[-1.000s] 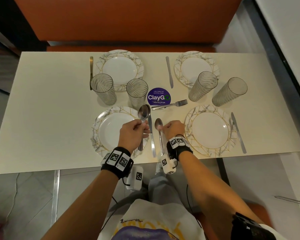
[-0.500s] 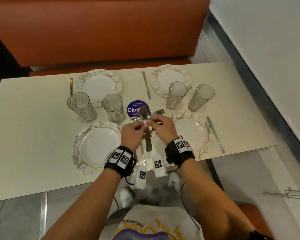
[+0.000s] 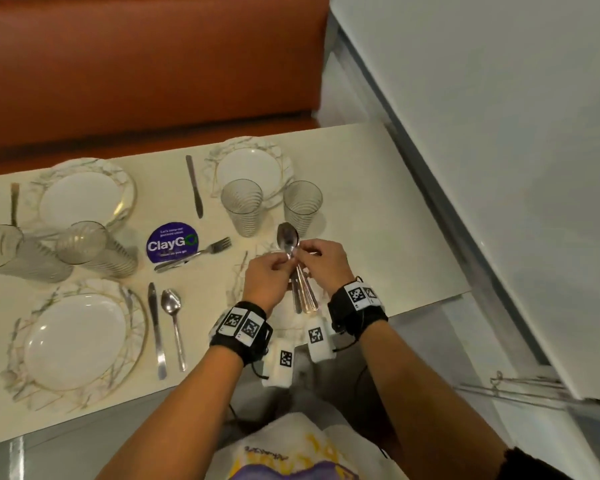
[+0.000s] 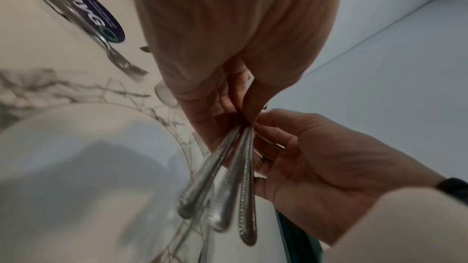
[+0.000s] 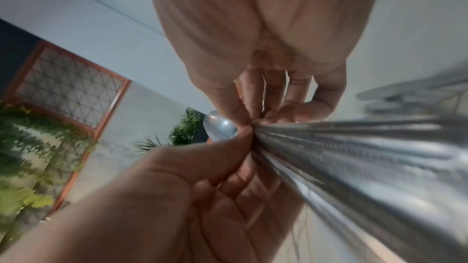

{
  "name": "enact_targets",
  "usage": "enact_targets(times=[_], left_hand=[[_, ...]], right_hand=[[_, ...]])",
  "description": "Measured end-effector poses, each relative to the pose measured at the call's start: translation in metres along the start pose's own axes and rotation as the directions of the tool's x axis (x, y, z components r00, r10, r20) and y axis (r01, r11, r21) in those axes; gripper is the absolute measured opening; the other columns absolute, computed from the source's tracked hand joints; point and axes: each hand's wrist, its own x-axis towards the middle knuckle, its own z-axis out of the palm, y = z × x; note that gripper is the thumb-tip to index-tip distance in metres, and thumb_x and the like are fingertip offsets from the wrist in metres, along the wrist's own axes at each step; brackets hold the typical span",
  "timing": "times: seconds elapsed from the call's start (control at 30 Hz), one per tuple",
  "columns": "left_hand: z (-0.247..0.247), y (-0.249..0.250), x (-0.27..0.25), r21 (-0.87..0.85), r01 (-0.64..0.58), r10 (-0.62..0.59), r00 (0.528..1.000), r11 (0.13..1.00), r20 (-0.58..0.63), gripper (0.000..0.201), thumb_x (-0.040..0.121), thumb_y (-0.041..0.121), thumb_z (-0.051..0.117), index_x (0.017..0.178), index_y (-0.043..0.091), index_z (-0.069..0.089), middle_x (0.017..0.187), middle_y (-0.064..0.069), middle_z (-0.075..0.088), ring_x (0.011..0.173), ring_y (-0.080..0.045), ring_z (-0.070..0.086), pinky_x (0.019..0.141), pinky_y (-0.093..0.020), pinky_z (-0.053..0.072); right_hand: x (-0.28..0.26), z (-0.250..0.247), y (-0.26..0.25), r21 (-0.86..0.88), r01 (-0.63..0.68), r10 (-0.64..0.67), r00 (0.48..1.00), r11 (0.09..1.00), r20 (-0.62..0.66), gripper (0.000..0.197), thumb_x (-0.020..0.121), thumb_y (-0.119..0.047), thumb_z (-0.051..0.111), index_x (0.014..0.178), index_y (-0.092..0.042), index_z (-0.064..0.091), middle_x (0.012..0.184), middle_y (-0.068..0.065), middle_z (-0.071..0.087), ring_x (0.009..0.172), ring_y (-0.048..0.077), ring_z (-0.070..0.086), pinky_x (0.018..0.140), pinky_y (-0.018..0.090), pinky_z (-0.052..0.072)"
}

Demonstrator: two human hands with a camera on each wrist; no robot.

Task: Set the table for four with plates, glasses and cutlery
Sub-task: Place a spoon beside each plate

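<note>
Above the near right plate [image 3: 238, 282], a bunch of spoons [image 3: 293, 268] hangs in the air, bowls up, three handles fanning down toward the person. Both hands are on it at the necks: the left hand [image 3: 267, 277] has thumb and fingertips pinching the stems from one side, and the right hand [image 3: 321, 263] pinches the same spot from the other, its remaining fingers curled loosely. It looks as if one spoon is about to be peeled off for this place.

Here's the danger: smooth metal, held only at the fingertips, with the long handles loose below. If either pinch slackens while one stem is drawn out, the others could slide free and clatter onto the china directly beneath.

Watch the two glasses [image 3: 243, 206] just beyond the hands too; a swing forward could knock one over. Further left, a fork [image 3: 201, 252] lies across the purple sticker [image 3: 172, 242], off any setting. The near left plate [image 3: 73, 341] already has a knife [image 3: 155, 327] and a spoon [image 3: 174, 320] beside it on the table [image 3: 378, 202].
</note>
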Motion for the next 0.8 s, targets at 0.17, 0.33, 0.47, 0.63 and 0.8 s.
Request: enact_targets(times=[0.17, 0.33, 0.47, 0.63, 0.8], left_hand=[[0.046, -0.011, 0.012, 0.06, 0.031, -0.03, 0.999, 0.998, -0.024, 0.017, 0.082, 0.034, 0.07, 0.07, 0.024, 0.076, 0.07, -0.005, 0.072, 0.075, -0.034, 0.073, 0.077, -0.057, 0.063], [0.068, -0.008, 0.012, 0.007, 0.086, -0.085, 0.995, 0.996, -0.052, 0.024, 0.091, 0.033, 0.072, 0.074, 0.017, 0.076, 0.079, -0.007, 0.079, 0.082, -0.034, 0.077, 0.084, -0.054, 0.063], [0.069, -0.019, 0.015, -0.002, 0.126, -0.126, 0.988, 0.992, -0.084, 0.021, 0.088, 0.037, 0.073, 0.078, 0.019, 0.079, 0.082, -0.009, 0.079, 0.086, -0.036, 0.077, 0.086, -0.055, 0.062], [0.068, -0.019, 0.011, -0.035, 0.129, -0.132, 0.985, 0.991, -0.114, 0.028, 0.093, 0.032, 0.075, 0.089, 0.004, 0.077, 0.085, -0.015, 0.078, 0.081, -0.035, 0.076, 0.083, -0.056, 0.063], [0.071, -0.021, 0.01, -0.089, 0.149, -0.16, 0.977, 0.985, -0.139, 0.016, 0.099, 0.013, 0.07, 0.094, -0.001, 0.076, 0.09, -0.021, 0.078, 0.076, -0.027, 0.075, 0.082, -0.05, 0.065]], right_hand=[[0.02, -0.044, 0.019, 0.025, 0.007, -0.006, 0.999, 1.0, -0.032, 0.008, 0.076, -0.023, 0.085, 0.079, -0.021, 0.078, 0.078, -0.002, 0.076, 0.077, 0.013, 0.072, 0.079, 0.032, 0.059], [0.037, -0.072, 0.045, 0.138, -0.084, 0.095, 0.993, 0.987, -0.075, 0.005, 0.084, -0.022, 0.079, 0.085, -0.018, 0.076, 0.078, 0.004, 0.076, 0.068, 0.016, 0.071, 0.066, 0.035, 0.059], [0.047, -0.094, 0.077, 0.015, -0.208, 0.208, 0.971, 0.978, -0.119, 0.004, 0.088, -0.019, 0.076, 0.088, -0.015, 0.075, 0.077, 0.006, 0.075, 0.066, 0.02, 0.071, 0.069, 0.036, 0.061], [0.052, -0.1, 0.102, -0.269, -0.256, 0.247, 0.967, 0.928, -0.067, 0.005, 0.087, -0.016, 0.076, 0.089, -0.012, 0.078, 0.084, 0.008, 0.076, 0.08, 0.025, 0.073, 0.079, 0.035, 0.061], [0.052, -0.096, 0.109, -0.31, -0.231, 0.22, 0.973, 0.923, -0.069, 0.011, 0.081, -0.015, 0.082, 0.09, -0.011, 0.077, 0.082, 0.003, 0.074, 0.075, 0.019, 0.069, 0.075, 0.03, 0.06]])
